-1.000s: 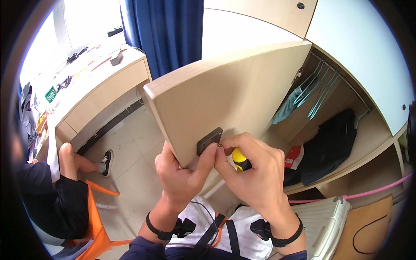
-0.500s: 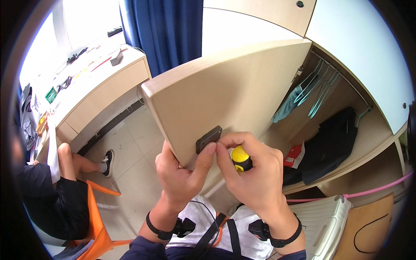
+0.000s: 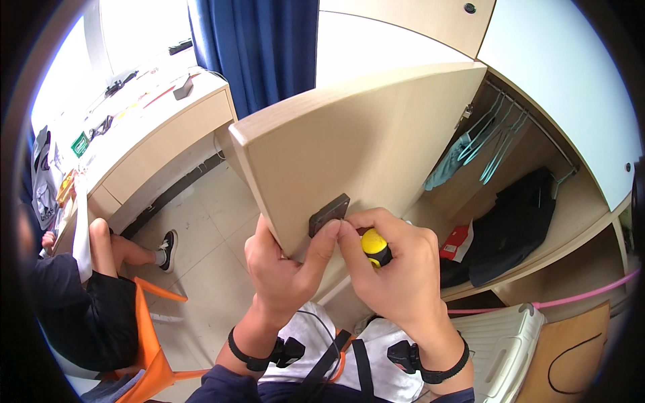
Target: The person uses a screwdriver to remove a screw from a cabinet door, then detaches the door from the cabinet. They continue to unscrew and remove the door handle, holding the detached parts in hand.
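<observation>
A wooden wardrobe door (image 3: pixel 363 148) stands swung out in front of me, a dark rectangular lock (image 3: pixel 329 213) on its face near the free edge. My left hand (image 3: pixel 285 269) wraps round that edge, fingers behind the door and thumb at the lock's lower side. Tucked in my right hand (image 3: pixel 403 269) is a yellow-and-black screwdriver (image 3: pixel 374 246), of which only the rounded handle end shows. The right thumb and index finger are pinched together at the lock's lower corner, against the left thumb. Whatever small thing they may pinch is hidden.
At right, the open wardrobe (image 3: pixel 470 195) holds teal hangers (image 3: pixel 497 144) and dark clothing (image 3: pixel 514 228). A white suitcase (image 3: pixel 497 349) stands below. Beyond the door are a desk (image 3: pixel 161 134) and a blue curtain (image 3: pixel 259 54). Left, a person (image 3: pixel 80 302) sits on an orange chair (image 3: pixel 151 336).
The door's free edge and lock have shifted slightly right in the picture. Both hands keep nearly the same hold. The seated person's hand now shows at the far left.
</observation>
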Motion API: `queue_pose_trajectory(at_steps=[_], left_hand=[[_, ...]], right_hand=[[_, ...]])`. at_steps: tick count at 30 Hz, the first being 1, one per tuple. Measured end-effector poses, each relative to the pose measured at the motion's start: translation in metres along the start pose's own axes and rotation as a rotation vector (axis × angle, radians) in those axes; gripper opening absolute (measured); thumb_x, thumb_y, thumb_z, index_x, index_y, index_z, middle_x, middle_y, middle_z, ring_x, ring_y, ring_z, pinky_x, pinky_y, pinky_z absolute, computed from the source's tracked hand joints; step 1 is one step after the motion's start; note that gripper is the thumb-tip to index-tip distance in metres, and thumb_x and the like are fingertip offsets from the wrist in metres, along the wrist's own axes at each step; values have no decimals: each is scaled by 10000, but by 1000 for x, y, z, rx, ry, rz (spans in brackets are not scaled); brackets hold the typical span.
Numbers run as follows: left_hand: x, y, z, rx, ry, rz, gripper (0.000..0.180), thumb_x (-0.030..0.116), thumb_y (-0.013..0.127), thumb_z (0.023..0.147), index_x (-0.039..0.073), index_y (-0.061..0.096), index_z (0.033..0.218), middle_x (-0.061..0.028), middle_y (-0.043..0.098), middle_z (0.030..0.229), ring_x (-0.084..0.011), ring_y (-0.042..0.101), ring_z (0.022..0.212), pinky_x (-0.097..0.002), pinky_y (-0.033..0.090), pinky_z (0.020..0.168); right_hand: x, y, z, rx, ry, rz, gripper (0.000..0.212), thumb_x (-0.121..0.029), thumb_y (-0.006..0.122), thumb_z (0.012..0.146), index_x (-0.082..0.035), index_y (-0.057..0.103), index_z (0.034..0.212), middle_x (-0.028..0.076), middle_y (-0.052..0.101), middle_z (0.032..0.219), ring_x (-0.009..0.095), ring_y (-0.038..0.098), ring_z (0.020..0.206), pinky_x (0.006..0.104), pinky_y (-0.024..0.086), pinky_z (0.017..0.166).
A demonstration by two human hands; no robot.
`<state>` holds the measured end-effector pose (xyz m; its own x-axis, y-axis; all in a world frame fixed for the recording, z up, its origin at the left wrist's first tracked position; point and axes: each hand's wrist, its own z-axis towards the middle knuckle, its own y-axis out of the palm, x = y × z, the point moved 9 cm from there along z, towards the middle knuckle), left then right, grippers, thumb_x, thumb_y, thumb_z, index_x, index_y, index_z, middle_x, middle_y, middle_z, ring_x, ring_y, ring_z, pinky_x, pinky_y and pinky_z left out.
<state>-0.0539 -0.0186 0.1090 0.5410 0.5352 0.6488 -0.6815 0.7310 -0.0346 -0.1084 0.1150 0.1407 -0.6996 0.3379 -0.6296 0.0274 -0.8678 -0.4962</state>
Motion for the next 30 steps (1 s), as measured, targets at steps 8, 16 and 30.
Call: queue_pose_trajectory(at_steps=[8, 16, 30], left_hand=[[-1, 0, 0, 11, 1, -25, 286, 111, 738, 773, -23, 537, 927, -97, 662, 777, -132, 634, 647, -239, 487, 571], [0, 1, 0, 6, -29, -23, 285, 103, 733, 775, -31, 535, 929, -102, 668, 767, -134, 641, 654, -240, 494, 580], [0, 0, 0, 10, 18, -4, 285, 102, 741, 766, -21, 542, 928, -92, 666, 765, -138, 642, 645, -242, 490, 566]], right_hand=[[-9, -3, -2, 61, -99, -110, 79, -50, 684, 769, -27, 610, 785, 97, 612, 627, 221, 605, 528, 254, 427, 474], [8, 5, 0, -69, 68, -6, 85, -53, 684, 770, -18, 607, 770, 95, 622, 634, 220, 606, 525, 254, 435, 479], [0, 0, 3, -11, -11, -37, 108, -76, 667, 789, -22, 587, 742, 98, 597, 593, 240, 569, 474, 274, 421, 449]])
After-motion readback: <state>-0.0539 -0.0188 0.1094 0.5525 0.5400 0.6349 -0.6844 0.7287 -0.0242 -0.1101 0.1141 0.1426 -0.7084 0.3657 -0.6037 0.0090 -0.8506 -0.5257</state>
